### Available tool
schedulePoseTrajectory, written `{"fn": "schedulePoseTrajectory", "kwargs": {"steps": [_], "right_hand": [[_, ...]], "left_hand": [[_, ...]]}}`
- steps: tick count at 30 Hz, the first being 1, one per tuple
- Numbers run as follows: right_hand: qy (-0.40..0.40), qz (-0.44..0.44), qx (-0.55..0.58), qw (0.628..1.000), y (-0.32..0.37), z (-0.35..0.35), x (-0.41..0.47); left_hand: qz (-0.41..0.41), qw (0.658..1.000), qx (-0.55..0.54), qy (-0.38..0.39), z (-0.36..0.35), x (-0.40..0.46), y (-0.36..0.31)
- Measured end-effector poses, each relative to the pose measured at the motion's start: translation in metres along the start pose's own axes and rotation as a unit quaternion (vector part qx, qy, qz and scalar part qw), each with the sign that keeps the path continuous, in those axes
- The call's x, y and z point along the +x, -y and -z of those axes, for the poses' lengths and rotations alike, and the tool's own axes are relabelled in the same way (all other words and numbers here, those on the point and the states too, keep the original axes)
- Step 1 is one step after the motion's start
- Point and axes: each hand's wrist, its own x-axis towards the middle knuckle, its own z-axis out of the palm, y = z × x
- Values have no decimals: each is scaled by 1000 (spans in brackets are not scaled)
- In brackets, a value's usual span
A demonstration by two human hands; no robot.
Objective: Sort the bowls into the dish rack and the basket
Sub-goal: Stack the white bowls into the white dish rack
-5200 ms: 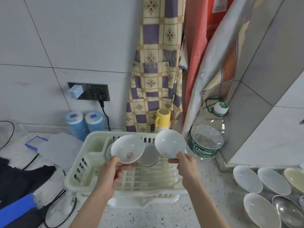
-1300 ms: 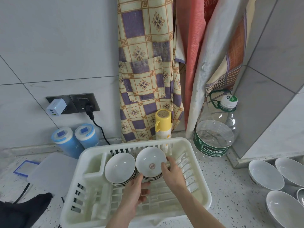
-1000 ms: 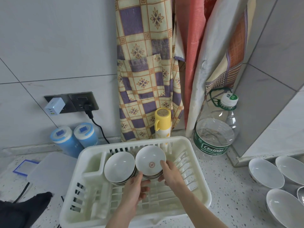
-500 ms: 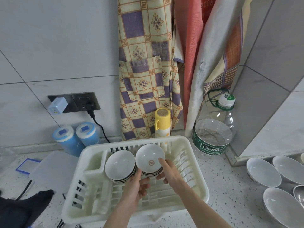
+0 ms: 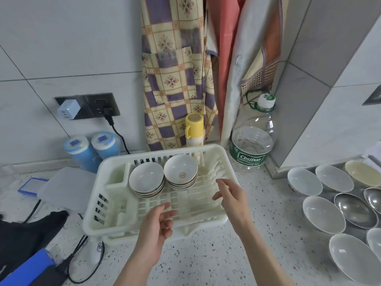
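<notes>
The loose bowls still to be sorted lie off to the right of both hands, on the tabletop (image 5: 206, 261) by the wall corner, so the right hand (image 5: 231, 198) is plainly the nearer one and the reach is a sideways sweep away from the dish rack (image 5: 208, 218). That hand hovers over the rack's right half with fingers spread and relaxed, holding nothing. The left hand (image 5: 156, 226) hangs over the rack's near rim, fingers loosely bent, also holding nothing.

Inside the rack, two short stacks of small bowls lean at the back: the left stack (image 5: 146, 180) and the right stack (image 5: 181, 171), the latter showing a red mark in its top bowl. They sit side by side, touching or nearly so.

The nearest loose white bowl (image 5: 304, 181) sits well apart from the rack; behind and beside it are more white bowls, a cream bowl (image 5: 360, 172) and a steel bowl (image 5: 353, 209). They are round, so no long axis matters. No basket is in view.

The tabletop between rack and bowls looks open. A large water bottle (image 5: 252, 141) stands just beside the rack's far right corner, with a yellow flask (image 5: 194, 129) behind the rack.
</notes>
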Motion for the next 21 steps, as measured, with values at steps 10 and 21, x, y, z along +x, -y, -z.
{"fn": "schedulePoseTrajectory", "kwargs": {"steps": [10, 21], "right_hand": [[-81, -50, 64, 993, -42, 68, -67], [-127, -73, 91, 985, -72, 204, -68]], "left_hand": [[54, 988, 116, 81, -45, -30, 48], [138, 949, 246, 140, -160, -73, 163]]}}
